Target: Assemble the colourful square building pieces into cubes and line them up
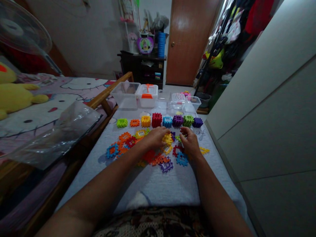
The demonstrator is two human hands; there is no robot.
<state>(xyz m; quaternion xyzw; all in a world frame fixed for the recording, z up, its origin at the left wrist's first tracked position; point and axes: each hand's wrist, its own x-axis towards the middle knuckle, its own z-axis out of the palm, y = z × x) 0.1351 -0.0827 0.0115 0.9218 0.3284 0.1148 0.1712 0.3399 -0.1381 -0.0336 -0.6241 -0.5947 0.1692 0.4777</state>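
My left hand (158,136) is closed around yellow toothed plastic building blocks (168,139) above the middle of a loose pile. To its right, my right hand (189,141) has its thumb and fingers apart, beside a small green block (178,139). Close under the hands lie a dark red block (176,150), a blue block (182,159) and a purple block (167,166). Orange blocks (124,137) and another blue block (112,150) spread to the left. My left forearm hides part of the pile.
Behind the pile runs a row of stacked blocks sorted by colour, including a red stack (157,120). Clear plastic boxes (125,95) and a lidded box (147,96) stand at the far end of the cloth-covered table (172,191). A bed with a wooden rail (111,89) borders the left.
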